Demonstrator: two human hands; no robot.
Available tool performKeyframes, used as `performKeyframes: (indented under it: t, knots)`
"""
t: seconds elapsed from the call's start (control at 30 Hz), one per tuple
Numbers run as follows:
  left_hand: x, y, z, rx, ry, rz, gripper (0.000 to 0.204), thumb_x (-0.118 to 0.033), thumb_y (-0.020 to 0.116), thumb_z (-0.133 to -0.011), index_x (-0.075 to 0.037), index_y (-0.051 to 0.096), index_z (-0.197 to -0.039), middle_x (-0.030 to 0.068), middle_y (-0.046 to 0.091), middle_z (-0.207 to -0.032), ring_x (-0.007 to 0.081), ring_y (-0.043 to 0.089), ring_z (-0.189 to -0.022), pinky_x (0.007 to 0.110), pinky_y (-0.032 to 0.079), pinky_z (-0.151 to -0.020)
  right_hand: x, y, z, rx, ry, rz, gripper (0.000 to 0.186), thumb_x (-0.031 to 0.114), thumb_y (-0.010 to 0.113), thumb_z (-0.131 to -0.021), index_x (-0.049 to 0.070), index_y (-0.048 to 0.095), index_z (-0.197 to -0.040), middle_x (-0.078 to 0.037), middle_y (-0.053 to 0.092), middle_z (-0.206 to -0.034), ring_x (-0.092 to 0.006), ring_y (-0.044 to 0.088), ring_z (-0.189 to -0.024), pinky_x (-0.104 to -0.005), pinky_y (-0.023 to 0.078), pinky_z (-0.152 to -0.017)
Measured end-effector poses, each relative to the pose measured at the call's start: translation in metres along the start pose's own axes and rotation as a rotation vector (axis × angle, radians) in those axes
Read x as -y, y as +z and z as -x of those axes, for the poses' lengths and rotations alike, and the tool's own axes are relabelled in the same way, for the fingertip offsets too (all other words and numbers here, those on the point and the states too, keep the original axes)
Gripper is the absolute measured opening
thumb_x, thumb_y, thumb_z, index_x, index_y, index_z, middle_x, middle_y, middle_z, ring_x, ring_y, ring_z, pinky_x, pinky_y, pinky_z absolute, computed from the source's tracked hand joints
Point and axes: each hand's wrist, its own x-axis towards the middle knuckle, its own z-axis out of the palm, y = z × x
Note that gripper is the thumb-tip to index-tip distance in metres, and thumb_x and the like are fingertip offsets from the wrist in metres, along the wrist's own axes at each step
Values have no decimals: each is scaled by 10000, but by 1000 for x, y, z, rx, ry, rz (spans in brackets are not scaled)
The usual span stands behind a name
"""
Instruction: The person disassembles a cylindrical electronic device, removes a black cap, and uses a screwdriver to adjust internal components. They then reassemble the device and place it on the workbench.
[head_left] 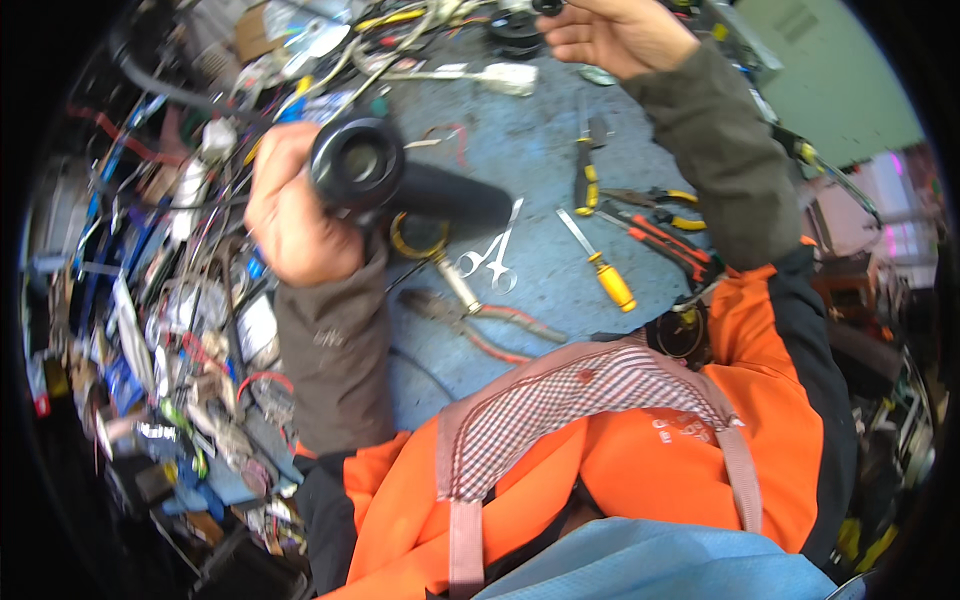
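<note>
My left hand (290,205) is raised over the blue workbench (530,150) and grips a black cylindrical device (395,180), a tube with a round open end facing me. My right hand (610,30) is lifted at the top of the view, fingers closed around a small dark part (548,6) that is mostly cut off by the rim. Beneath the black device lie a magnifying glass with a yellow ring (425,240), silver scissors (490,258) and red-handled pliers (480,325).
A yellow-handled screwdriver (600,270), orange-black cutters (670,245) and yellow-black pliers (586,165) lie on the bench to the right. A heap of wires, parts and scraps (170,300) fills the left side. An orange jacket and checked strap (580,400) fill the lower view.
</note>
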Motion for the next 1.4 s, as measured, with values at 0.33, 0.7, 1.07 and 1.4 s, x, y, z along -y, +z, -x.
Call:
performKeyframes:
  t: [0.33, 0.7, 1.07, 1.4]
  knots:
    - [-6, -1, 0, -51, -352, 139, 294, -110, 458, -913, 61, 696, -899, 159, 704, -947, 248, 648, -883, 332, 514, -824, -21, 134, 46, 381, -102, 67, 216, 34, 663, -1021, -65, 640, -1211, -144, 743, -912, -153, 723, -711, -265, 609, -623]
    - [-7, 1, -1, -54, -336, 175, 322, -132, 429, -905, 64, 684, -880, 156, 678, -933, 232, 628, -864, 336, 506, -816, -27, 153, 49, 207, -167, 195, 91, 35, 714, -972, -27, 741, -1033, -56, 744, -851, -66, 627, -673, -222, 502, -605]
    - [-14, -3, -5, -17, -435, 236, 316, -123, 426, -881, 71, 675, -870, 152, 665, -924, 211, 605, -836, 323, 489, -786, -35, 161, 51, 154, -379, 309, 26, -13, 732, -932, -28, 710, -932, -33, 706, -769, -58, 605, -637, -250, 485, -571]
    - [-4, -4, 1, -50, -196, 140, 191, -48, 706, -833, 74, 726, -978, 176, 728, -943, 293, 699, -830, 364, 556, -743, -55, 161, 38, 151, -443, 317, 102, 52, 769, -927, 36, 669, -931, 17, 656, -738, -20, 552, -601, -204, 399, -516]
